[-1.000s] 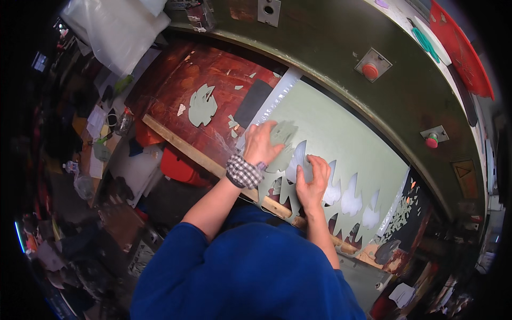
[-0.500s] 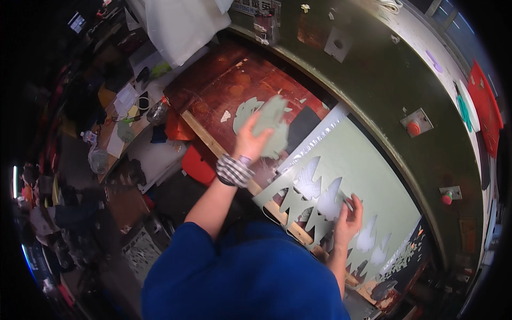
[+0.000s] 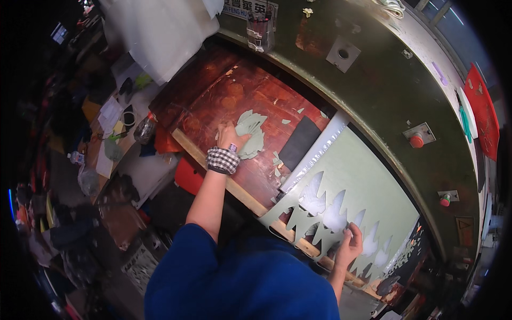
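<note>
My left hand point(image 3: 229, 136), with a checked band at its wrist, is closed on the left edge of a small stack of pale green cut pieces point(image 3: 252, 130). Its thumb lies over the stack, and some of its fingers are hidden. The stack rests on a reddish-brown board point(image 3: 213, 85). To the right lies a large pale green sheet point(image 3: 368, 165) with pointed, leaf-like openings along its near side. Over that cut side my right hand point(image 3: 350, 246) is curled, thumb and fingertips close together. Whatever they may hold is too small to make out.
A dark grey rectangular piece point(image 3: 300, 143) and small green scraps lie between stack and sheet. Behind runs a dark green machine beam point(image 3: 368, 85) with a red button point(image 3: 416, 140). A wooden strip point(image 3: 242, 194) edges the board. White sheeting point(image 3: 160, 37) hangs at upper left.
My left hand has moved left and set the green piece it carried onto the stack, now gathered together. My right hand stays over the cut side of the sheet, its fingers drawn closer.
</note>
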### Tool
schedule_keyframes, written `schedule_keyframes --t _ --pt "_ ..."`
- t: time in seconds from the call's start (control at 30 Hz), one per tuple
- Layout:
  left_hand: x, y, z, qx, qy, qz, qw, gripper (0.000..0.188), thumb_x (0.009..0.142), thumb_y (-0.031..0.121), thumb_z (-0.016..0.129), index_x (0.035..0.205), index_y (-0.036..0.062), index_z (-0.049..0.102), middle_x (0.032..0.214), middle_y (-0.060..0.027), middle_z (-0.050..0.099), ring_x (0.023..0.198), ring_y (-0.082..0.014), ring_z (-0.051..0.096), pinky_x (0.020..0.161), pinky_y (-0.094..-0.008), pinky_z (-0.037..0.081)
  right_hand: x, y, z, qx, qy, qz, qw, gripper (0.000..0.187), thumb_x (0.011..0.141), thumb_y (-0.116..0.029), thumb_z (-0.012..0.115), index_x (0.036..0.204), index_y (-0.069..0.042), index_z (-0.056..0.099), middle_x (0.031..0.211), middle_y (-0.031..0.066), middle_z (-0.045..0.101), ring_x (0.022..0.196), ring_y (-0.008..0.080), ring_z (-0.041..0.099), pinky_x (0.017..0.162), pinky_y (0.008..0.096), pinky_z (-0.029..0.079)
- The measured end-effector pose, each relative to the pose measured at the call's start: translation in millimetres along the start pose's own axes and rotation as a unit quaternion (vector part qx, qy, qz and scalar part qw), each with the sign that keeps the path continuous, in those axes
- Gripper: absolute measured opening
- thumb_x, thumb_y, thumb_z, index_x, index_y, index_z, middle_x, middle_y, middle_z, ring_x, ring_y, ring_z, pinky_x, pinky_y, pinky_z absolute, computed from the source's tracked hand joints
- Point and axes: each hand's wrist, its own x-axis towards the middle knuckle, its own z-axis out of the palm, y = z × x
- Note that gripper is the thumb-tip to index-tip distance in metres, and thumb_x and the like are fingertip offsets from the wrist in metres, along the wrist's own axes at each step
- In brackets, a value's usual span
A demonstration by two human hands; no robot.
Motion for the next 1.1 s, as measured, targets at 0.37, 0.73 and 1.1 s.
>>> schedule_keyframes --t 0.37,0.73,1.1 --pt "-14.1 25.6 2.8 -0.068 -0.013 0.05 0.996 0.06 0.062 0.025 0.086 0.11 0.0072 0.054 0.113 -0.0218 0.058 0.105 -0.0387 0.057 0.089 -0.0447 0.047 -10.8 -18.9 59.5 0.011 -0.036 -0.041 0.998 0.02 0.09 0.002 0.057 0.109 0.003 0.064 0.115 0.0089 0.061 0.099 0.0135 0.058 0.083 0.0254 0.048" --pt "-86.0 118.4 -58.5 -0.211 -0.049 0.452 0.865 0.072 0.064 0.001 0.077 0.131 0.012 0.052 0.094 -0.0117 0.062 0.088 -0.0317 0.061 0.077 -0.0384 0.05 24.0 -88.9 80.6 -0.193 -0.031 -0.322 0.926 0.053 0.072 0.002 0.071 0.122 0.002 0.055 0.122 0.0193 0.055 0.114 0.0328 0.053 0.098 0.0417 0.042" --pt "-112.1 203.2 -7.8 -0.287 -0.251 0.504 0.775 0.074 0.067 0.01 0.082 0.133 0.0068 0.049 0.112 -0.0139 0.062 0.101 -0.0286 0.062 0.089 -0.0358 0.05 70.3 -66.8 26.4 -0.202 -0.073 -0.3 0.93 0.035 0.068 0.007 0.067 0.102 0.0 0.059 0.093 0.0129 0.059 0.088 0.0335 0.056 0.077 0.0397 0.047"
